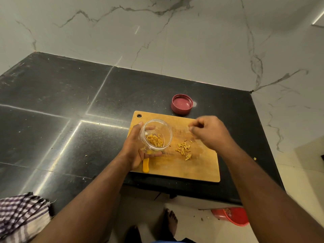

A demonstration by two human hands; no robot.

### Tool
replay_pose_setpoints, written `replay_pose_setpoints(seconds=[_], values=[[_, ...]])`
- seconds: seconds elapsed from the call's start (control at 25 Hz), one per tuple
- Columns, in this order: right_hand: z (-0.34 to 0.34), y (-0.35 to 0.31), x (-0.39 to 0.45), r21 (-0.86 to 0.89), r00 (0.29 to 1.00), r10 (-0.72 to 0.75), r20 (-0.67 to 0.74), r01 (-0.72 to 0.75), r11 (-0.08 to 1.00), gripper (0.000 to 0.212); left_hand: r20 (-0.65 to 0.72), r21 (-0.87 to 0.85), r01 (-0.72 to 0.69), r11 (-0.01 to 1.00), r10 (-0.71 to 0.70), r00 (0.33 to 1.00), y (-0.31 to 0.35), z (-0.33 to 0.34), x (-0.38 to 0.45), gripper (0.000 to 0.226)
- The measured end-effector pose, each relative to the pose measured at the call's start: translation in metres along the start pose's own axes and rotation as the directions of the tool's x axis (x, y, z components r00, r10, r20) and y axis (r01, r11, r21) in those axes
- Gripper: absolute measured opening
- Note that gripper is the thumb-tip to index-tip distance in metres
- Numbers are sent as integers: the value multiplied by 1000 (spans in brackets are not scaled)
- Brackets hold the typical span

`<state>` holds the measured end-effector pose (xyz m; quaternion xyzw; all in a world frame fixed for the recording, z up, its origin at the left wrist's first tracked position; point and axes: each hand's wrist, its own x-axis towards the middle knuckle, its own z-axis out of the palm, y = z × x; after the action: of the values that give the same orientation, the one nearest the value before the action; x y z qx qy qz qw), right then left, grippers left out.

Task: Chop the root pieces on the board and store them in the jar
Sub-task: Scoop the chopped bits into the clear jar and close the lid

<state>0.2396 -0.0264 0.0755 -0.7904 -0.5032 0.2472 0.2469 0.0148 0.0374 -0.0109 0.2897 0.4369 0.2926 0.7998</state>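
My left hand (134, 148) grips a clear jar (156, 134), tilted with its mouth facing up toward me, over the left part of the wooden chopping board (201, 165). Yellow chopped root pieces (155, 140) lie inside the jar. A small heap of chopped pieces (184, 149) stays on the board's middle. My right hand (208, 131) hovers above the board's right side, fingers curled together; whether they pinch any pieces I cannot tell. A yellow knife handle (145, 165) pokes out beneath my left hand, the blade mostly hidden.
The jar's red lid (182, 104) lies upside down on the black counter (70, 111) behind the board. A checked cloth (21, 214) hangs at the counter's near left. A red bin (231, 216) stands on the floor below right. Marble walls enclose the counter.
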Motion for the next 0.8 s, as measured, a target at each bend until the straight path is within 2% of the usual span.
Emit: replay_pose_setpoints(seconds=[0.08, 0.24, 0.32, 0.44, 0.6, 0.72, 0.8], values=[[10, 26, 5, -252, 995, 59, 80, -37, 967, 15, -9, 6, -3, 1000, 3, 1000, 1, 1, 0, 57], [34, 36, 9, -408, 993, 26, 114, 23, 913, 31, -12, 5, 3, 1000, -3, 1000, 2, 3, -1, 57], [48, 36, 4, -497, 987, -43, 157, 117, 860, 37, -20, 14, 4, 1000, -4, 1000, 2, 3, -1, 57], [60, 34, -10, -484, 970, -153, 191, 229, 844, 35, -26, 17, 3, 1000, -2, 1000, 2, 4, -2, 57], [59, 31, -11, -348, 970, -193, 148, 234, 908, 34, -34, 16, 0, 1000, 0, 999, 3, 5, -3, 56], [62, 34, -21, -353, 920, -295, 257, 374, 858, 31, -40, 17, 0, 1000, 1, 999, 3, 7, -5, 56], [62, 40, -27, -385, 911, -329, 248, 404, 830, 29, -42, 13, 2, 1000, -2, 999, 4, 7, -5, 56]])
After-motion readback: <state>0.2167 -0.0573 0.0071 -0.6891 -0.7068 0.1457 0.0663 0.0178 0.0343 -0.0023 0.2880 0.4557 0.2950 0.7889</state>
